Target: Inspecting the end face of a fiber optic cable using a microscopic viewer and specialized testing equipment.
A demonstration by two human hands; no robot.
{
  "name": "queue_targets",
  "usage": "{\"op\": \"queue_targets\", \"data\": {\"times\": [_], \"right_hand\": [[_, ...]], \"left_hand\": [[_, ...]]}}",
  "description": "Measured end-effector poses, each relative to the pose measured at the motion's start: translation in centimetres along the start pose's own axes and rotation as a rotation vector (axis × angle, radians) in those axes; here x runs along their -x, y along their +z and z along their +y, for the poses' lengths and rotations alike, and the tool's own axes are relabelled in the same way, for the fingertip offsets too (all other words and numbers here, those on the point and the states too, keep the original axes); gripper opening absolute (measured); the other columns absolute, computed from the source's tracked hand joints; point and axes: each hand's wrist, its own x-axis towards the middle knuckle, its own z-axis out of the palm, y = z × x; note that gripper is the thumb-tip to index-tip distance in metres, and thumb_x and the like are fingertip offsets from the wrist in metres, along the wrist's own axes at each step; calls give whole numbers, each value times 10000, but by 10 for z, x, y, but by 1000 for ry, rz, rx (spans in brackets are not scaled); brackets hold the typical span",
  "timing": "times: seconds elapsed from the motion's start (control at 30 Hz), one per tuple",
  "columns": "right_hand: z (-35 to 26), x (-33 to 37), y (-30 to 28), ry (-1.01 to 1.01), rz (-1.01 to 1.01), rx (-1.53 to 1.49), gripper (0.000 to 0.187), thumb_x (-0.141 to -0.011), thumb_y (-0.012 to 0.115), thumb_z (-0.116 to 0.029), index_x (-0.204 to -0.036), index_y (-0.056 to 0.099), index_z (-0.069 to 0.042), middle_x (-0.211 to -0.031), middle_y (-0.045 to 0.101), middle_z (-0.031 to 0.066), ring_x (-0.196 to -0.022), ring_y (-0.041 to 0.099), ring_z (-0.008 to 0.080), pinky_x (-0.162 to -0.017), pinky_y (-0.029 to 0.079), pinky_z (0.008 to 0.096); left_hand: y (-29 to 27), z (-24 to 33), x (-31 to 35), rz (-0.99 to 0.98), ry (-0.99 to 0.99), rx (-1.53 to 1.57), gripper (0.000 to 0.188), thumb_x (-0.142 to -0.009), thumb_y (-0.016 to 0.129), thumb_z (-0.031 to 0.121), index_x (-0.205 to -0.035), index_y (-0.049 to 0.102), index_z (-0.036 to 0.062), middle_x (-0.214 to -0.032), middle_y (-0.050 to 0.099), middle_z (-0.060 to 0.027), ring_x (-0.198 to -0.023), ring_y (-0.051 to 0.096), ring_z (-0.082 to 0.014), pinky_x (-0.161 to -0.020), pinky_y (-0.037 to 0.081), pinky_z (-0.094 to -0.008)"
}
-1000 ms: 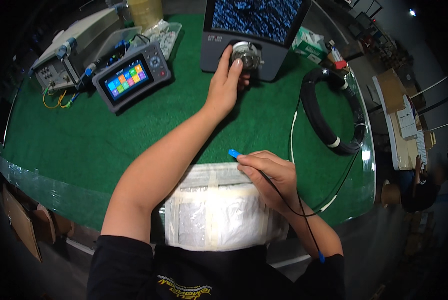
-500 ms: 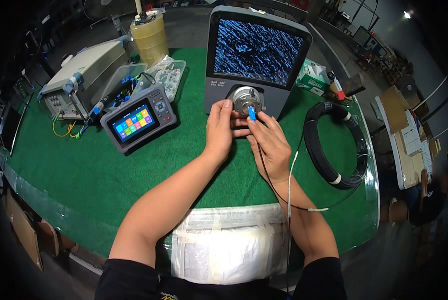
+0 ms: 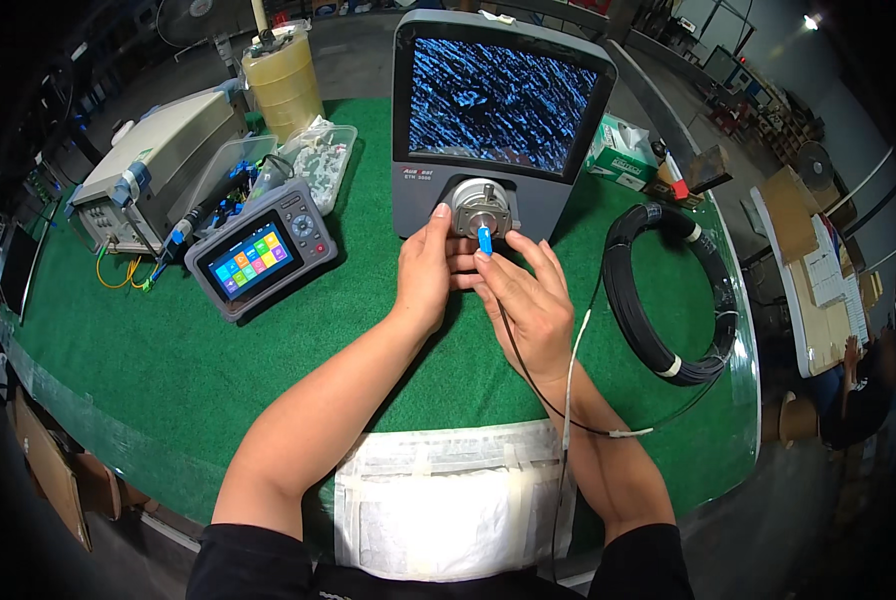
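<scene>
A grey desktop inspection monitor (image 3: 413, 195) stands in front of me, its screen (image 3: 498, 105) filled with blue streaks on black. From its lower front juts a round metal fitting (image 3: 476, 196). My left hand (image 3: 426, 275) curls around the fitting's left side and underside, thumb along the edge. Between the thumb and fingers of my right hand (image 3: 536, 315) is a blue fibre-optic connector (image 3: 485, 241), its tip at the fitting's centre; whether it is fully seated cannot be seen. A thin black cable (image 3: 517, 349) runs from the connector past my right wrist.
At right lies a coil of black cable (image 3: 623, 300), with a green-and-white tissue box (image 3: 620, 155) behind it. On the left are a handheld tester (image 3: 317, 228), a bench instrument (image 3: 168, 135) and a clear tray of small parts (image 3: 346, 165). A white padded sheet (image 3: 448, 510) covers the near edge.
The view has shifted slightly, so the monitor and both hands appear a little further left. My hands keep the same hold, and the streaks on the screen have moved slightly.
</scene>
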Motion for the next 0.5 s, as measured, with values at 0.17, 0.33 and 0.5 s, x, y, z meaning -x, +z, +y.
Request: {"op": "queue_targets", "data": {"times": [0.17, 0.33, 0.5], "right_hand": [[-1, -12, 1, -11, 60, 43, 345, -859, 790, -162, -1202, 763, -139, -1098, 762, 54, -1174, 644, 315, -1047, 436, 596], [-3, -17, 5, -57, 76, 61, 302, -872, 773, -169, -1173, 770, -143, -1034, 756, 40, -1144, 647, 305, -1031, 441, 584], [-2, -18, 7, -18, 129, 24, 322, -842, 769, -152, -1163, 769, -126, -977, 739, 34, -1096, 652, 286, -1008, 464, 539]], "left_hand": [[-6, 0, -9, -113, -70, 20, 677, -1079, 353, 606, -1192, 650, 8, -962, 728, -133, -788, 743, -178, -659, 635, -311], [-7, 1, -13, -212, -124, 117, 669, -1071, 348, 641, -1264, 621, 62, -1019, 717, -91, -834, 728, -153, -722, 617, -311], [-8, 2, -12, -317, -194, 269, 614, -1065, 397, 632, -1244, 626, 92, -1089, 721, -72, -917, 719, -178, -806, 592, -327]]}}
